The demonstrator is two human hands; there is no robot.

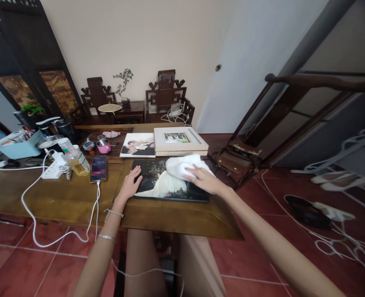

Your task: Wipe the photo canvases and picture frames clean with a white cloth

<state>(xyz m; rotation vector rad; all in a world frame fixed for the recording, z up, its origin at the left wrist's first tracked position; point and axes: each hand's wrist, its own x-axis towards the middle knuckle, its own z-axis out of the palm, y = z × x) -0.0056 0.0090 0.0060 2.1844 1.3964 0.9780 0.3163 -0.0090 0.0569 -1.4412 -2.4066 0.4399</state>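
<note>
The dark photo panel (157, 175) lies flat near the front edge of the wooden table (61, 198). The left hand (130, 183) rests on its left border with fingers spread, pinning rather than gripping it. The right hand (204, 178) lies on the white cloth (180, 164) over the panel's upper right part, fingers extended and close together, pressing down and, as far as this view shows, not pinching. The wipe goes best, I judge, with light, even strokes away from the bracing hand, the cloth staying under the palm so bare fingers do not smear the surface.
</note>
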